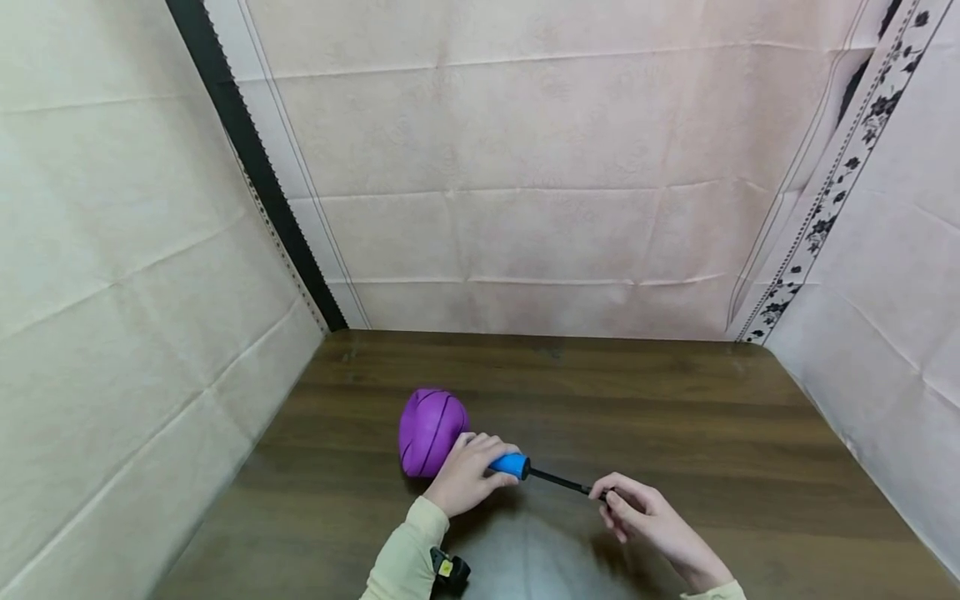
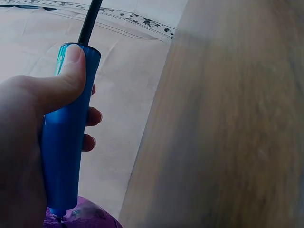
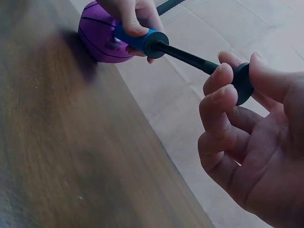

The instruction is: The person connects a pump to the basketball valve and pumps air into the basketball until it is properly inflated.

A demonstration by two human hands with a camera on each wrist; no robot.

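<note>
A small hand pump has a blue barrel (image 2: 64, 142) and a black rod (image 3: 187, 58) drawn out of one end. My left hand (image 1: 471, 472) grips the barrel, its thumb along the side near the rod end. My right hand (image 1: 637, 517) pinches the round black handle (image 3: 243, 84) at the rod's far end between thumb and fingers. A purple ball (image 1: 432, 433) with black lines, partly slack and dented in the head view, is at the other end of the barrel. In the left wrist view the pump's tip meets the ball, which shows only at the bottom edge.
Both hands work above a brown wood-grain table (image 1: 600, 392). Pale creased cloth (image 1: 525, 167) hangs behind it and along both sides, with a black floral border (image 1: 832, 200) at the right corner. A black device (image 1: 450, 569) is strapped at the left wrist.
</note>
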